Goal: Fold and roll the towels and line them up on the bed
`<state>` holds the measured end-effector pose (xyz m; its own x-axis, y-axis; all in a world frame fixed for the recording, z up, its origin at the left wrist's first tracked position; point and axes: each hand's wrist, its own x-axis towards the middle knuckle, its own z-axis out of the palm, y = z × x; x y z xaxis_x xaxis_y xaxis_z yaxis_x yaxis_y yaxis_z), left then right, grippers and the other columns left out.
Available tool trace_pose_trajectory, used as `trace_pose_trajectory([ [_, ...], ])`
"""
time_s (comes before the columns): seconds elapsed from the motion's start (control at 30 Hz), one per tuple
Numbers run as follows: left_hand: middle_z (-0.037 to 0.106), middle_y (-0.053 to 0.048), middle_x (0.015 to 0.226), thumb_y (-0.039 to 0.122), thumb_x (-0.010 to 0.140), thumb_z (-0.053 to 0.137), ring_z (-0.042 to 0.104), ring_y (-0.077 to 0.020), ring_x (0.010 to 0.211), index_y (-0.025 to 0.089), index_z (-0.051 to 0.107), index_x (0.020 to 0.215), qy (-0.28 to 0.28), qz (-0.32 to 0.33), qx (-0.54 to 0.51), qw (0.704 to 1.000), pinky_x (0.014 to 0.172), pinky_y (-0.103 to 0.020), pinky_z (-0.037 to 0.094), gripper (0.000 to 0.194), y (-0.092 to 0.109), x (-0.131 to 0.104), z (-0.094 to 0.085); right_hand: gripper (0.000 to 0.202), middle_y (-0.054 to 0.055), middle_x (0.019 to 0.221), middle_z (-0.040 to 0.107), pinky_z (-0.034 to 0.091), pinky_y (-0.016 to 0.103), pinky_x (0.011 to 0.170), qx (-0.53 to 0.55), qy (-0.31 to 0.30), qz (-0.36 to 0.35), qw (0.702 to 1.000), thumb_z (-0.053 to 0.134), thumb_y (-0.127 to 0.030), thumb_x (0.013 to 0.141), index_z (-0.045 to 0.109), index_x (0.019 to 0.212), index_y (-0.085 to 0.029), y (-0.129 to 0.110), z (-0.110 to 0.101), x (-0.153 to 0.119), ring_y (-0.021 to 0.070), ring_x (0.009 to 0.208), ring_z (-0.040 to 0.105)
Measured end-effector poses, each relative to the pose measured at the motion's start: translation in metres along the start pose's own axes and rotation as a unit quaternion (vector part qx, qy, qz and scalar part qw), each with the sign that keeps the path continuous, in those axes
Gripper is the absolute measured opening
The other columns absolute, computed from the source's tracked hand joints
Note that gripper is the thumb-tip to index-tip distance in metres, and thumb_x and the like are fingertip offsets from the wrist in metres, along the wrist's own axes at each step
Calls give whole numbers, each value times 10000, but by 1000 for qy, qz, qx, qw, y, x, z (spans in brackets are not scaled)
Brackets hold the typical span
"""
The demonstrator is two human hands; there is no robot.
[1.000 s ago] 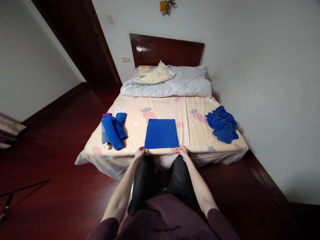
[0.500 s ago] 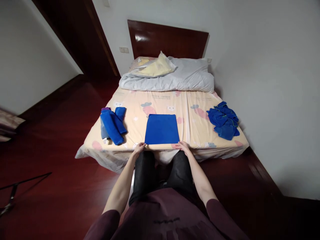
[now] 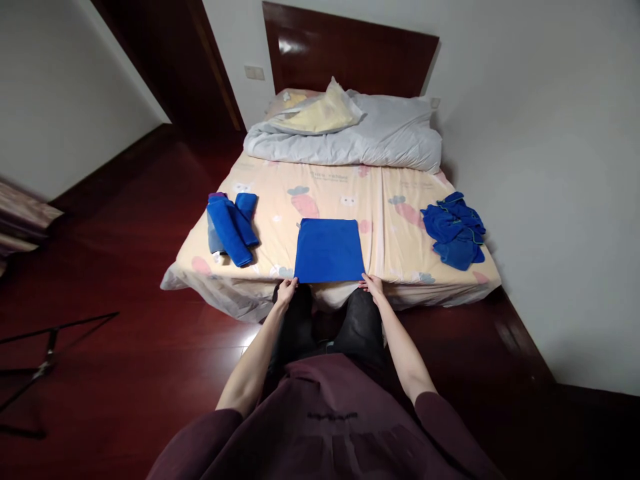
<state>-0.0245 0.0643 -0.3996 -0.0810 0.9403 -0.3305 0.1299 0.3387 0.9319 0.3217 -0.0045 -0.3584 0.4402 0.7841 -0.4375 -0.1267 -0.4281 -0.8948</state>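
A blue cloth (image 3: 330, 250) lies spread flat as a near square at the bed's front edge. My left hand (image 3: 287, 291) pinches its near left corner. At the near right corner, my right hand (image 3: 372, 286) has thumb and fingers closed on the cloth, with some other fingers extended. To the left lie several rolled or folded blue cloths (image 3: 230, 232), partly crossing over each other, with a grey and a purple piece beneath. A crumpled heap of blue cloths (image 3: 455, 232) with some green edging rests on the right side of the bed.
The bed (image 3: 280, 187) has a pale sheet printed with carrots. A grey quilt (image 3: 395, 133) and a yellow pillow (image 3: 325, 115) lie near the dark wooden headboard (image 3: 350, 50). A black metal stand (image 3: 50, 347) is on the red floor at left.
The camera view has tilted down and shifted slightly. Both hands keep hold of the near corners, and the cloth's near edge now reaches the bed's front edge.
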Motion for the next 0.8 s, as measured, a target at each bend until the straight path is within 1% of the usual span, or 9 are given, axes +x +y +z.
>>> trace_pose_trajectory([
  [0.07, 699, -66, 743, 602, 751, 725, 692, -228, 788, 195, 604, 773, 9, -9, -6, 1000, 725, -324, 531, 426, -2, -4, 1, 213, 40, 678, 745, 425, 125, 405, 1, 6, -3, 1000, 674, -253, 961, 625, 774, -163, 5, -1, 0, 93, 495, 676],
  [0.17, 708, -69, 734, 596, 735, 757, 706, -227, 768, 192, 593, 806, 17, -18, -19, 1000, 705, -312, 535, 442, 3, -5, 1, 207, 31, 669, 737, 435, 122, 420, 9, 11, -18, 1000, 721, -259, 921, 609, 772, -168, 11, -1, 0, 92, 502, 675],
  [0.23, 708, -65, 731, 571, 734, 776, 703, -213, 730, 191, 586, 849, 20, -21, -31, 999, 675, -301, 530, 440, 7, -4, -1, 196, 18, 669, 735, 447, 127, 438, 26, 19, -29, 999, 759, -258, 877, 593, 811, -179, 12, 0, 0, 97, 514, 678],
  [0.3, 703, -53, 732, 537, 735, 790, 690, -191, 693, 189, 582, 907, 19, -19, -45, 999, 649, -284, 520, 441, 12, -5, -3, 218, 1, 681, 735, 457, 136, 456, 42, 29, -47, 998, 781, -259, 838, 581, 895, -191, 12, 1, -1, 106, 531, 684],
  [0.4, 690, -28, 734, 521, 724, 801, 668, -163, 669, 186, 597, 1029, 9, -7, -64, 998, 625, -256, 499, 497, 17, -6, -5, 303, -10, 717, 740, 470, 159, 481, 30, 28, -82, 996, 768, -313, 824, 592, 1043, -201, 8, 2, -2, 125, 564, 698],
  [0.47, 676, -18, 731, 546, 712, 799, 651, -153, 661, 186, 629, 1086, -6, 8, -71, 997, 611, -244, 481, 547, 20, -6, -7, 325, 6, 757, 749, 479, 175, 491, 5, 21, -99, 995, 743, -367, 829, 628, 1080, -196, 4, 2, -1, 137, 591, 707],
  [0.6, 661, -36, 732, 627, 684, 787, 619, -156, 667, 161, 720, 1012, -39, 30, -66, 997, 608, -257, 467, 574, 30, -4, -8, 328, 43, 805, 760, 491, 200, 508, -10, 9, -101, 995, 726, -423, 817, 705, 1025, -170, -4, 2, 1, 141, 605, 695],
  [0.7, 689, -62, 795, 630, 652, 812, 631, -179, 730, 148, 739, 979, -39, 24, -62, 997, 646, -283, 492, 587, 38, 0, -10, 374, 71, 898, 774, 502, 214, 541, 7, -7, -121, 993, 751, -432, 780, 724, 1029, -155, -7, 1, 4, 139, 641, 687],
  [0.8, 711, -66, 851, 563, 616, 864, 651, -205, 803, 153, 740, 1034, -51, 45, -56, 996, 710, -315, 520, 599, 44, 4, -12, 483, 108, 1082, 769, 538, 235, 612, 2, -24, -153, 988, 835, -391, 673, 724, 1079, -154, -10, -1, 9, 142, 714, 689],
])
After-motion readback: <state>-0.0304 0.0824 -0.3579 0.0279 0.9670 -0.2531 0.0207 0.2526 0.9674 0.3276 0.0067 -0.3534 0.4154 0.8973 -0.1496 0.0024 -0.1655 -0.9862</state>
